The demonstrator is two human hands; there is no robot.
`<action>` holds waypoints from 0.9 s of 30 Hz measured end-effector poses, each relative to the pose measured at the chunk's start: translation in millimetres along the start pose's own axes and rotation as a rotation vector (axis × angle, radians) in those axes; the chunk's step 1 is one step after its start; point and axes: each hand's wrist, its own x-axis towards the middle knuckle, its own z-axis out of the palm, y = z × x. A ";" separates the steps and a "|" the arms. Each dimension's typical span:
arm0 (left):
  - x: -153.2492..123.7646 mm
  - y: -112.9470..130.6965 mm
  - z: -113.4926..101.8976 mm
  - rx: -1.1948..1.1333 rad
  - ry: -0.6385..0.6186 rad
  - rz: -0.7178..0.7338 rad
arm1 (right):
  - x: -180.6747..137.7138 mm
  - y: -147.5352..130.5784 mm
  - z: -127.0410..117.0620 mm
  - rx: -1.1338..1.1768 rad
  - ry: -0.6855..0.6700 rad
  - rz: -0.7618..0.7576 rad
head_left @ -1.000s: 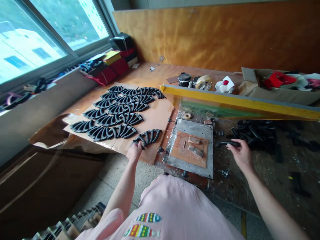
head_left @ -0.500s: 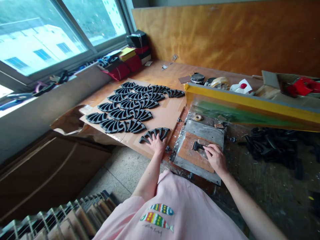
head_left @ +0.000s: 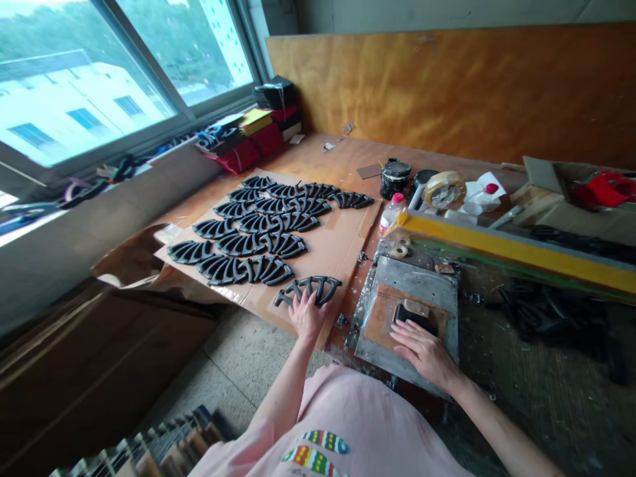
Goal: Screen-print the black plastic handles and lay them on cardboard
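Observation:
My left hand [head_left: 307,315] lies with fingers spread on a black curved plastic piece [head_left: 309,289] at the near edge of a cardboard sheet [head_left: 334,233]. Rows of several like black pieces [head_left: 253,228] cover that sheet. My right hand [head_left: 422,351] rests flat, fingers stretched out, on a black part [head_left: 415,317] seated on the brown pad of a grey metal plate [head_left: 420,281]. A yellow-framed screen [head_left: 517,250] hangs tilted just behind the plate.
A heap of loose black parts [head_left: 551,311] lies right of the plate. Behind the screen stand a black pot [head_left: 395,177], a tape roll [head_left: 444,189] and small bottles [head_left: 391,211]. A cardboard box with red items [head_left: 596,192] sits far right. Books are stacked by the window [head_left: 258,126].
My right hand carried a black part from the heap on the right onto the plate and now lies flat on it. The yellow screen has come down lower. My left hand opened on its piece.

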 end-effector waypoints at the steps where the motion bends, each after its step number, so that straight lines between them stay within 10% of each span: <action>1: 4.4 -2.3 -3.1 0.006 0.022 0.021 | -0.9 -2.7 -4.8 0.016 0.039 0.037; 9: 130.3 64.7 -21.9 -0.009 0.076 0.229 | -4.2 -1.3 -21.7 -0.002 0.348 0.394; 16: 239.1 155.7 12.4 -0.045 -0.117 0.399 | -32.9 4.7 -9.8 -0.144 0.422 0.536; 27: 281.9 165.8 54.7 -0.093 -0.140 0.348 | -48.9 -12.5 -9.6 -0.321 0.385 0.650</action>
